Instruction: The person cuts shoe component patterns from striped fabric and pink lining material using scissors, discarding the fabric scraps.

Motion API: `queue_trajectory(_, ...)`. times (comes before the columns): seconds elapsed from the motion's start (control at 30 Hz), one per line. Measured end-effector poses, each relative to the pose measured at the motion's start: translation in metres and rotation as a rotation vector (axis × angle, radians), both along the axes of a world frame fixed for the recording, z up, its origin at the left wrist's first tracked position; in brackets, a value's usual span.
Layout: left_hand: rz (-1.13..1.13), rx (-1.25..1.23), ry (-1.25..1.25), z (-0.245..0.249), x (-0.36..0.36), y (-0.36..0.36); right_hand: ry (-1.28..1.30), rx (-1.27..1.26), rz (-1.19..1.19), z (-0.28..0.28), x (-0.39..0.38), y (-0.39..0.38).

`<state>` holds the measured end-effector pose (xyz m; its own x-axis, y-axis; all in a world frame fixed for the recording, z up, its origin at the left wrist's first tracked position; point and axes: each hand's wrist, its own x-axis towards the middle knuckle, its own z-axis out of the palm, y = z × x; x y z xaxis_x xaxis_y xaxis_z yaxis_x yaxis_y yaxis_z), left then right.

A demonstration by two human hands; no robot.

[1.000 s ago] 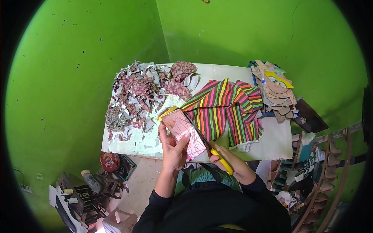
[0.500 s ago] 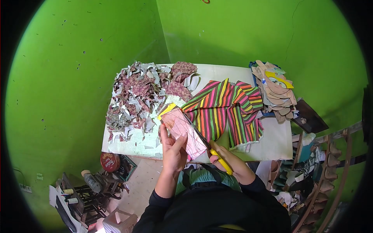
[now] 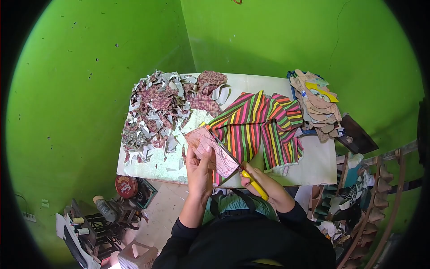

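Observation:
My left hand (image 3: 199, 169) grips a pinkish rectangular piece with dark lines (image 3: 219, 157), its thumb on top. Yellow-handled scissors (image 3: 254, 183) are in my right hand (image 3: 251, 177), with the dark blades along the piece's right edge. A little yellow shows behind the piece's upper end. Beyond both hands, striped multicolored fabric (image 3: 264, 130) lies bunched on the white table (image 3: 313, 172). How far the blades are apart is too small to tell.
Patterned scraps (image 3: 156, 103) are heaped at the table's left. A stack of cardboard-like cutouts (image 3: 318, 105) stands at the back right. A round red tin (image 3: 126, 186) is below the left edge. A curved wooden rack (image 3: 380, 197) stands at the right.
The piece in my left hand has turned or shifted slightly, and less yellow shows behind its upper end. My left thumb has moved up a little. The scissors have hardly moved.

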<state>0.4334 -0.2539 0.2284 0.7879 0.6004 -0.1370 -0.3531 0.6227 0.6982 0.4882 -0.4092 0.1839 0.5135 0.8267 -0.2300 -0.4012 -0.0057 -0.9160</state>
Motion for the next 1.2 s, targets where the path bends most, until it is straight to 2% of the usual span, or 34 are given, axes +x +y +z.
queue_trajectory(0.13,-0.002,0.011,-0.012,-0.004,0.001,0.001,0.084,-0.035,0.037,0.015,0.001,0.000)
queue_trajectory(0.3,0.054,-0.003,-0.058,-0.006,0.003,-0.001,-0.293,-0.130,0.057,0.019,0.001,-0.002)
queue_trajectory(0.43,0.078,-0.003,-0.070,-0.006,0.003,-0.003,-0.311,-0.160,0.103,0.020,0.008,-0.007)
queue_trajectory(0.53,0.084,0.004,-0.079,-0.008,0.004,-0.003,-0.162,-0.212,0.144,0.005,0.014,-0.011)
queue_trajectory(0.6,0.084,0.007,-0.078,-0.011,0.005,-0.002,-0.622,-0.072,0.161,0.003,0.015,-0.011)
queue_trajectory(0.63,0.084,0.010,-0.078,-0.012,0.005,-0.002,-0.621,-0.072,0.160,0.006,0.014,-0.011)
queue_trajectory(0.7,0.077,0.021,-0.083,-0.014,0.004,-0.001,-0.181,-0.203,0.115,0.025,0.011,-0.008)
queue_trajectory(0.73,0.069,0.032,-0.089,-0.014,0.004,-0.001,-0.181,-0.203,0.115,0.022,0.012,-0.009)
queue_trajectory(0.8,0.074,0.039,-0.089,-0.014,0.004,-0.001,0.070,-0.255,0.105,0.013,0.013,-0.012)
queue_trajectory(0.93,0.069,0.062,-0.110,-0.010,0.004,-0.002,0.059,-0.248,0.142,0.023,0.014,-0.009)
queue_trajectory(1.03,0.057,0.082,-0.126,-0.007,0.004,-0.004,-0.048,-0.205,0.106,0.030,0.013,-0.005)
queue_trajectory(1.1,0.050,0.080,-0.120,-0.004,0.004,-0.006,0.120,-0.335,0.113,0.047,0.013,-0.004)
queue_trajectory(1.13,0.044,0.079,-0.114,-0.003,0.004,-0.007,0.120,-0.335,0.113,0.031,0.012,-0.004)
queue_trajectory(1.17,0.044,0.078,-0.114,-0.003,0.005,-0.006,-0.271,-0.229,0.073,0.000,0.011,-0.004)
queue_trajectory(1.2,0.042,0.084,-0.118,-0.003,0.005,-0.006,-0.660,-0.115,0.032,-0.008,0.011,-0.001)
